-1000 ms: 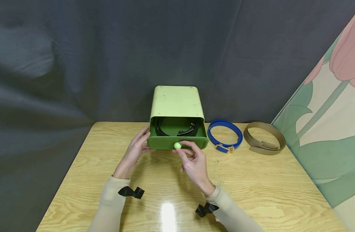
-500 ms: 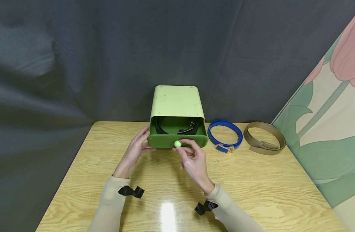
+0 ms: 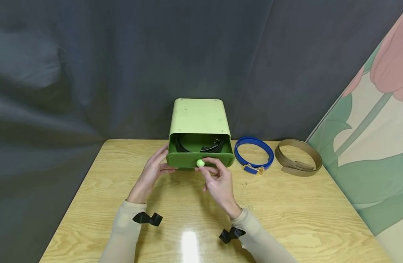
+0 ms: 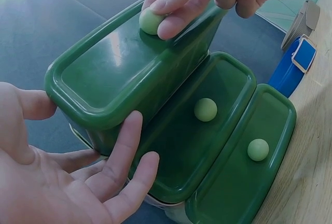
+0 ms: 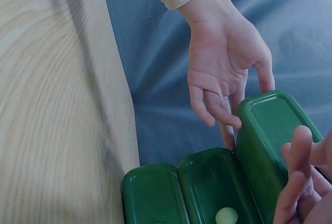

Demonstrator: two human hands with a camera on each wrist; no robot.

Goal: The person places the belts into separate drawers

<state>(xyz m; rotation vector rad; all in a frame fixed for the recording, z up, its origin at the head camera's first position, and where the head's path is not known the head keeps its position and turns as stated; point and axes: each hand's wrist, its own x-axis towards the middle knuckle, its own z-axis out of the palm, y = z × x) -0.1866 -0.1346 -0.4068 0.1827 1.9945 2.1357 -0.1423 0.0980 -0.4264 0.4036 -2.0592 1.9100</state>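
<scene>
A pale green cabinet (image 3: pixel 199 116) stands at the back of the table, its green top drawer (image 3: pixel 183 160) pulled partway out. Coiled inside lies a black belt (image 3: pixel 216 147) with a dark buckle. My right hand (image 3: pixel 219 184) pinches the drawer's round light green knob (image 3: pixel 200 163) between thumb and fingers. At the drawer's left end is my left hand (image 3: pixel 150 176), fingers spread and loosely bent. In the left wrist view its thumb touches the drawer's upper edge, and its other fingertips lie along the side and below. Under it, the middle drawer (image 4: pixel 171 156) and bottom drawer (image 4: pixel 233 182) are closed.
Right of the cabinet, a coiled blue belt (image 3: pixel 272 155) with a gold-edged buckle lies on the wooden table (image 3: pixel 287 212). A coiled tan belt (image 3: pixel 315 157) sits farther right. Dark curtain (image 3: pixel 201 54) hangs behind; flower-patterned fabric (image 3: pixel 369 171) covers the right side.
The top drawer has slid slightly inward, with my right hand keeping its pinch on the knob. My left hand stays at the drawer's left end. The head view has shifted a little.
</scene>
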